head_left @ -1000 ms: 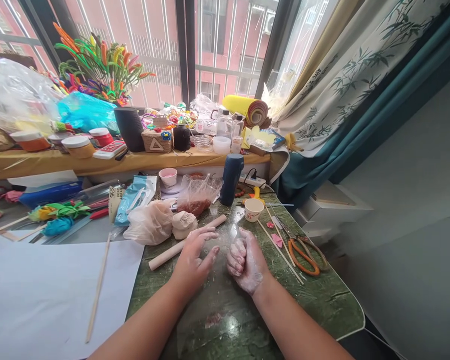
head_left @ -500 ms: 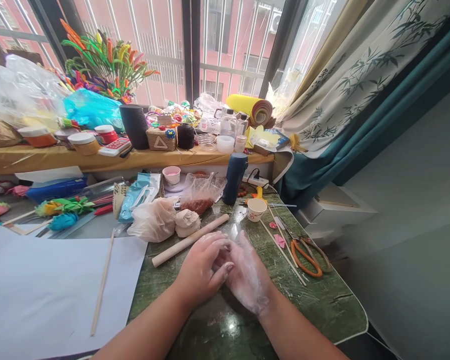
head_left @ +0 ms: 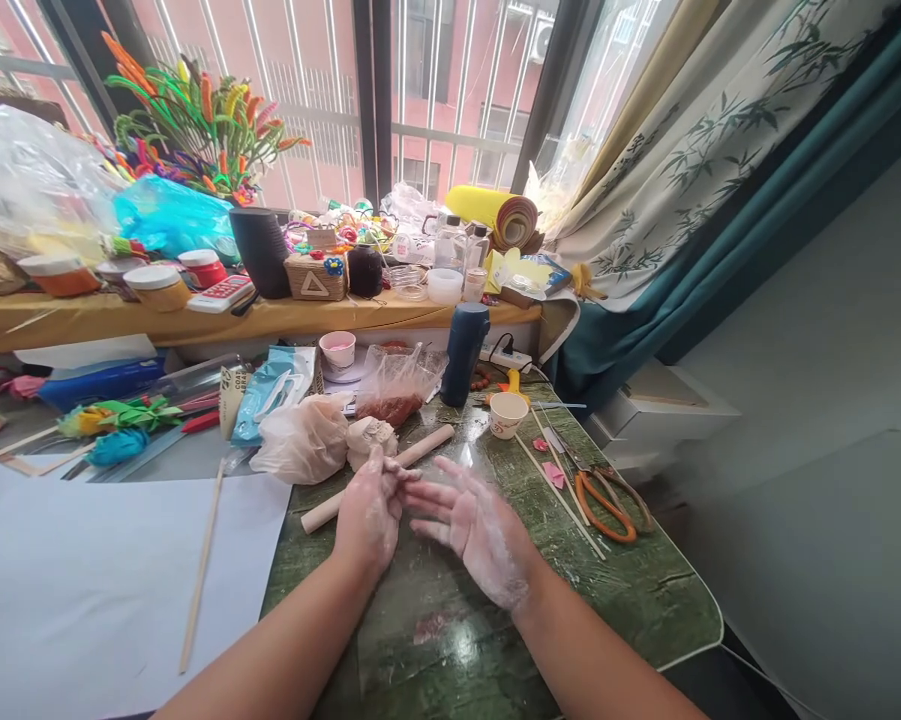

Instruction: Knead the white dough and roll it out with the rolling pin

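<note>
Both of my hands are coated in white powder and held over the green table. My left hand (head_left: 371,513) has its fingers bent toward the right hand; they hold nothing I can see. My right hand (head_left: 476,530) is open, palm turned inward and fingers spread, its fingertips close to or touching the left fingers. Beyond the left hand lies a pale wooden rolling pin (head_left: 430,446), partly covered by that hand. Behind it sit a lump of whitish clay (head_left: 371,438) and a crumpled plastic bag (head_left: 300,443).
On the right are orange-handled scissors (head_left: 607,505), thin sticks (head_left: 570,510) and a paper cup (head_left: 508,414). A dark blue bottle (head_left: 465,355) stands at the back. White paper (head_left: 105,580) with a wooden strip (head_left: 204,570) covers the left. A cluttered windowsill (head_left: 390,322) lies beyond.
My hands, overlapped and rubbing palm to palm before, have drawn apart. The left moved left and turned; the right spread its fingers. The view shifted slightly.
</note>
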`<state>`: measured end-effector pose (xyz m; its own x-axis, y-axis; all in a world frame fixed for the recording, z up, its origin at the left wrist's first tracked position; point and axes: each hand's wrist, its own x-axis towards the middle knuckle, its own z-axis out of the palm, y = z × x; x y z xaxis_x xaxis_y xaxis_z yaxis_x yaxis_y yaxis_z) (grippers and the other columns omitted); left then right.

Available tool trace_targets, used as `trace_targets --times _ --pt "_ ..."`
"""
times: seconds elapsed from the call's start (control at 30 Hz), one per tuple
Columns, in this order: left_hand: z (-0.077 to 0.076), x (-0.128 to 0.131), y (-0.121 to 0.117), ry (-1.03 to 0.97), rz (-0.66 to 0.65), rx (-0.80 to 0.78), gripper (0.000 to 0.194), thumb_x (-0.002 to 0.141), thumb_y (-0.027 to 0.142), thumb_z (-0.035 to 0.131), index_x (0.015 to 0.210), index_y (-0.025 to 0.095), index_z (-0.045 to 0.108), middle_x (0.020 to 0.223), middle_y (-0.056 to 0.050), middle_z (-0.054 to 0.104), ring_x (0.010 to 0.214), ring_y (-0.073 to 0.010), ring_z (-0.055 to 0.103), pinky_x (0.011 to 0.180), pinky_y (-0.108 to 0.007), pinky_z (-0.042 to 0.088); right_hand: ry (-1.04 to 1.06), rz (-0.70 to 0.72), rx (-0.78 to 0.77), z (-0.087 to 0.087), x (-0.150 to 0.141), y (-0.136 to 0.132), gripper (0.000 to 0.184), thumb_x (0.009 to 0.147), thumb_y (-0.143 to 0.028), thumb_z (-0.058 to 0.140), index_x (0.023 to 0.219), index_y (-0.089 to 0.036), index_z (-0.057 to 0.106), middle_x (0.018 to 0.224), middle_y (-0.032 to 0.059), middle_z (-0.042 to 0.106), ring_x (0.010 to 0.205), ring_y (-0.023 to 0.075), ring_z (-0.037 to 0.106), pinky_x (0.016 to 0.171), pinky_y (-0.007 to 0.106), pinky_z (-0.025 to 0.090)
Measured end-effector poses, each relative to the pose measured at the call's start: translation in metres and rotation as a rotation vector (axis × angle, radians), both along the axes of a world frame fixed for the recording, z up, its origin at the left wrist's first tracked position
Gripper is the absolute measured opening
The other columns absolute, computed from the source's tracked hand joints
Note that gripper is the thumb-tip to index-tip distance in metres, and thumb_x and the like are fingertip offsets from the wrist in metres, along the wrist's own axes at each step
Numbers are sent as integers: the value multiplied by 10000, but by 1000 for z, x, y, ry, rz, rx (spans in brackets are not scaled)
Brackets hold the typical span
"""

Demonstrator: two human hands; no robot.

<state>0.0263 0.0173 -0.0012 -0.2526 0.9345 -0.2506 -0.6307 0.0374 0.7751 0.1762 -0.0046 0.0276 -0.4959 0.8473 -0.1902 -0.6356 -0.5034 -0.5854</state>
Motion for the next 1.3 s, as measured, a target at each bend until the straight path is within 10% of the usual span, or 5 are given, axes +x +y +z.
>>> trace_targets --times 0.23,0.43,0.87,1.13,1.3 --pt "11 14 -14 -318 -216 -127 361 1042 371 472 977 104 707 977 -153 777 843 -199 767 680 -239 614 -49 16 97 -9 -19 10 462 896 -572 662 841 -123 758 902 118 783 815 210 725 836 344 542" --pt "4 23 -13 -338 -31 -152 373 1032 368 509 869 107 719 768 -105 761 670 -150 743 598 -184 572 -79 -57 126 -21 -40 12 379 872 -517 729 792 -147 761 821 60 765 760 148 685 800 254 528" --pt "24 6 -9 -134 -167 -70 653 754 707 742 512 196 414 428 66 410 344 -58 338 355 -182 275 118 -248 -82 -44 3 15 193 893 -370 657 887 -200 748 809 31 783 717 173 714 761 320 577" --pt "16 -5 -7 393 -145 89 599 783 596 764 444 219 445 408 30 411 412 -114 365 432 -247 303 84 -172 -121 -39 -7 14 258 900 -422 638 1040 -212 696 1026 59 753 962 202 714 902 364 556" --pt "13 1 -18 864 -384 448 188 764 302 815 948 262 805 998 -87 781 1029 -323 670 1008 -419 452 68 -93 -192 -30 -9 14 340 932 -506 588 993 -188 692 977 72 753 969 232 714 862 368 566"
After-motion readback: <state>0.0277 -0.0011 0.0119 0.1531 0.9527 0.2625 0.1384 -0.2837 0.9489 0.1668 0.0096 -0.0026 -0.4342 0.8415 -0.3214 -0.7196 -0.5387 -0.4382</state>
